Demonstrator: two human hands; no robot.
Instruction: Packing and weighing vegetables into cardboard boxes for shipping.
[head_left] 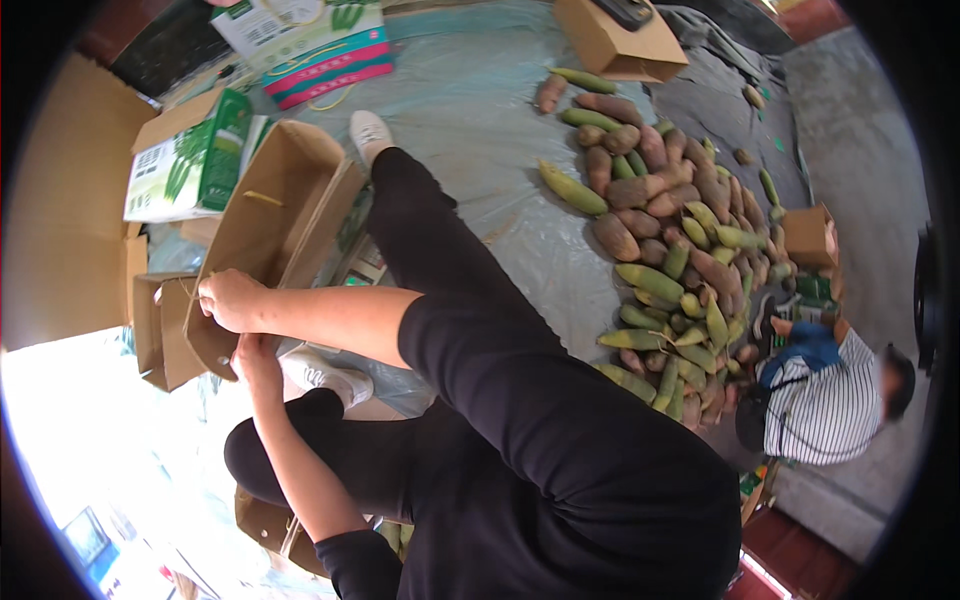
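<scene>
Brown cardboard box (262, 235) lies open on its side at left on the plastic sheet (470, 110). Right hand (230, 298) grips its lower flap; left hand (255, 362) closes beneath the edge. Bamboo shoots (670, 235) piled well apart.

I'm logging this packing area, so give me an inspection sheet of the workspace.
Surface: pale plastic sheet spread over the floor.
Job's things: open brown carton lying on its side, flaps at the hands.
Clutter: large heap of green and brown shoots; printed green boxes; another brown carton at the top.
Grippers: left hand grips a carton flap; right hand touches the carton's lower edge.
Cables: nothing seen.
Surroundings: a person in a striped shirt crouches by the heap; grey concrete floor beyond.
</scene>
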